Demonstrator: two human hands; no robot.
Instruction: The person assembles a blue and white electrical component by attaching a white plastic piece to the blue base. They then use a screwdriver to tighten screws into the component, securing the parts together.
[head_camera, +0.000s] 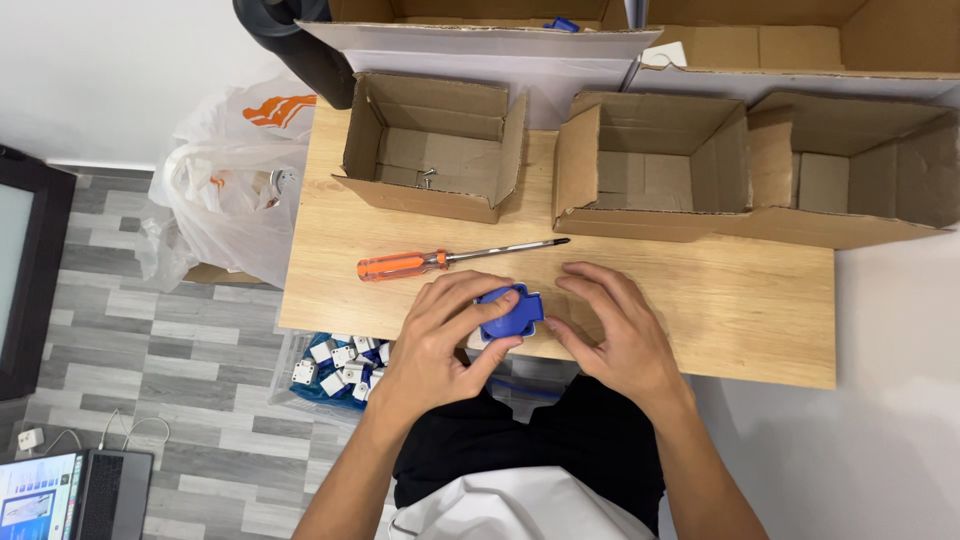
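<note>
At the near edge of a wooden table (760, 320), the left hand (440, 345) grips a blue plastic part (508, 313); the right hand (610, 325) rests beside it, fingers spread open, an orange-handled screwdriver (440, 262) just beyond.

Three open cardboard boxes (640, 170) stand in a row along the far side of the counter (740, 320). A screwdriver (450, 260) lies before the leftmost box. Nearer the front edge, a plastic part (510, 312) sits between the left hand (450, 340) and right hand (610, 325).
</note>
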